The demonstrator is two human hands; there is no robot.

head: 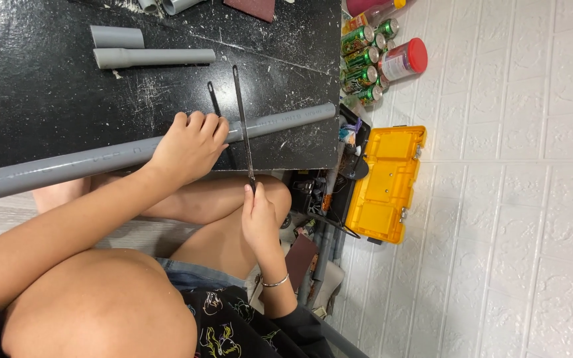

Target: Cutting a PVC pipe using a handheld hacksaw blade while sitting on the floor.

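A long grey plastic pipe (87, 161) lies across the near edge of a black board (48, 93) dusted with white shavings. My left hand (189, 147) presses down on the pipe, fingers wrapped over its top. My right hand (260, 219) grips the handle of a thin black hacksaw (241, 119), whose blade crosses the pipe just right of my left hand. The pipe's right end (319, 111) sticks out past the saw.
Two shorter grey pipe pieces (154, 58) lie further back on the board. A yellow toolbox (389, 182) with tools beside it stands to the right. Green cans (363, 59) and a red-lidded jar (402, 61) sit by the white tiled wall. My bare knees are under the board's edge.
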